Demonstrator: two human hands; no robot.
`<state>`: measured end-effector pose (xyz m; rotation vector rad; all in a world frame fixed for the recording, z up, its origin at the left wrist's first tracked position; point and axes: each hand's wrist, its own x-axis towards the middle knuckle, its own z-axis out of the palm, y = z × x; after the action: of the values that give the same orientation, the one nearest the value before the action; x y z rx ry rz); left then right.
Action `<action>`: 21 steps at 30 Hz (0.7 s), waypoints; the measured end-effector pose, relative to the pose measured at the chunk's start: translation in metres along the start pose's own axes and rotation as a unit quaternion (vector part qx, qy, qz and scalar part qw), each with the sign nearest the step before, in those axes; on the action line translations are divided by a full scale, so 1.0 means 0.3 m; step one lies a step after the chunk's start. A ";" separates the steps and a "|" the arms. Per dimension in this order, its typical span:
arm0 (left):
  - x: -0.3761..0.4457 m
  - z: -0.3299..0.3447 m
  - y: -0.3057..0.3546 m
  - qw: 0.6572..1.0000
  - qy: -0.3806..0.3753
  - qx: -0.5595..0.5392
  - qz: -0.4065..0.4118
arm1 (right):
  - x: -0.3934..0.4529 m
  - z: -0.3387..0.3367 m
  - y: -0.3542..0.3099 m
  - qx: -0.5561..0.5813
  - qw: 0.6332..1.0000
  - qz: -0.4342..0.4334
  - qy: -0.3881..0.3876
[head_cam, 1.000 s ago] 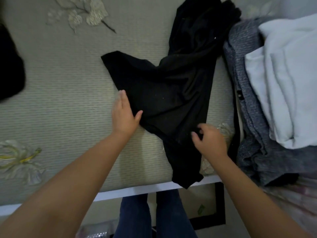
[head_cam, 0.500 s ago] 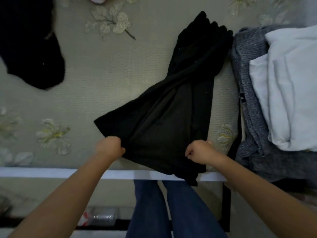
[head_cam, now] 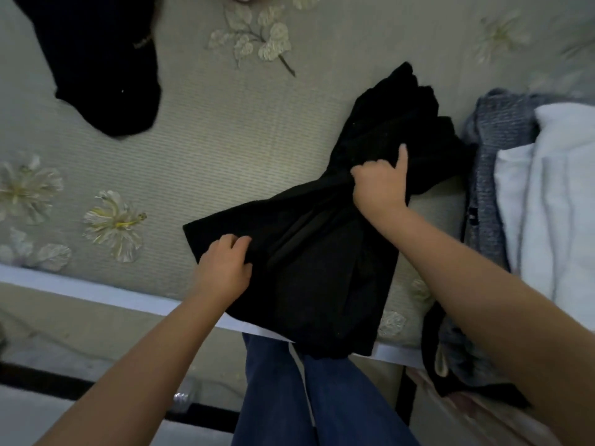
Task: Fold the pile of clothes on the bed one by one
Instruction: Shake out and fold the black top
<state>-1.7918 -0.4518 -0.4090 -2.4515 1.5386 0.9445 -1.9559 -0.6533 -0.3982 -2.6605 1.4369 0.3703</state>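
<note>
A black garment (head_cam: 322, 272) lies on the bed (head_cam: 225, 156), bunched at its middle, with its lower end hanging over the near edge. My left hand (head_cam: 225, 268) pinches the cloth at the garment's left side near the bed's edge. My right hand (head_cam: 380, 185) grips the bunched waist of the garment further up, with one finger sticking out. To the right lies the pile: a grey knit piece (head_cam: 492, 162) under a white cloth (head_cam: 553, 194).
Another black garment (head_cam: 103, 62) lies at the far left of the bed. The bedspread is pale green with flower prints. The bed's white edge (head_cam: 96, 291) runs across below my hands. My legs in blue jeans (head_cam: 289, 397) stand against it.
My right hand has moved from the garment's near hem up to its bunched middle and grips there. My left hand has stayed at the left side, still holding cloth.
</note>
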 end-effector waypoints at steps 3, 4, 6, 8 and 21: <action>0.027 -0.021 0.048 0.992 0.079 -0.071 0.069 | -0.225 0.033 0.058 0.086 0.993 -0.073 0.042; 0.037 -0.017 0.070 0.987 0.098 -0.066 0.106 | -0.315 0.047 0.074 0.102 0.988 -0.117 0.008; 0.051 0.012 0.118 0.982 0.083 -0.023 0.171 | -0.485 0.117 0.117 0.099 0.976 -0.164 -0.099; 0.053 0.056 0.175 0.978 -0.032 0.065 0.197 | -0.606 0.165 0.137 0.075 0.956 -0.121 -0.257; 0.043 0.016 0.071 0.972 -0.128 0.158 0.121 | -0.434 0.230 0.232 0.436 0.768 0.469 -0.024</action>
<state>-1.8081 -0.4704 -0.4149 -1.8804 1.7610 0.9211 -2.0940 -0.5727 -0.4293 -1.0900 2.1093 -0.1771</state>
